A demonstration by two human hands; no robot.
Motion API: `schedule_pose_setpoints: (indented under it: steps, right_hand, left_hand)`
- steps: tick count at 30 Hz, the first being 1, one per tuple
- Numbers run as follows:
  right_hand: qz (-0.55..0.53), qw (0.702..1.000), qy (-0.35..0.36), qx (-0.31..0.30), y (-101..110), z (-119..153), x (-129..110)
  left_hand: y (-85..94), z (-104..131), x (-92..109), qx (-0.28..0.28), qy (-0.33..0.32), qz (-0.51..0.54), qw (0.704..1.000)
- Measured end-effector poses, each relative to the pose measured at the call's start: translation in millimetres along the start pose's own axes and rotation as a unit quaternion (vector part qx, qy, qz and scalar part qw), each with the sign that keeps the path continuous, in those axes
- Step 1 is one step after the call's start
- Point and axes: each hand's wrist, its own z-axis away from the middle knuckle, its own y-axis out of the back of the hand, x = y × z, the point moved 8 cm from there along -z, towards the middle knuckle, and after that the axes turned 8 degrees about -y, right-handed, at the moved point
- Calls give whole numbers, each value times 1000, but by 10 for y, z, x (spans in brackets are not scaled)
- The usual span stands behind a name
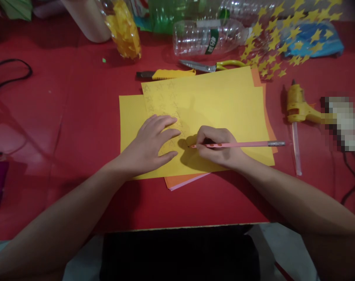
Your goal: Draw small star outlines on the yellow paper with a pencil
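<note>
A pink pencil (244,144) is held in my right hand (216,146), its tip low over the yellow paper (224,101), just right of the drawn stars; whether it touches cannot be made out. My left hand (150,144) lies on the left part of the same sheet with its fingers spread and holds nothing. Rows of small pencil-drawn stars (160,96) run down the sheet's left side, partly hidden by my left hand. More yellow and orange sheets lie underneath.
Behind the paper lie a yellow cutter (174,74), scissors (199,66), a clear bottle (195,39) and many cut yellow stars (273,35). A glue gun (296,103) is on the right, a black cord (11,82) on the left. The red table's (180,226) front edge is near.
</note>
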Motion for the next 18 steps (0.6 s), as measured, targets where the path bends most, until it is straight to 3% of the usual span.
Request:
schedule_pose_setpoints:
  steps: [18]
  right_hand:
    - [22,1000,-11,-11,-61,10,23]
  left_hand:
    - [4,-11,7,-3,7,1,1000]
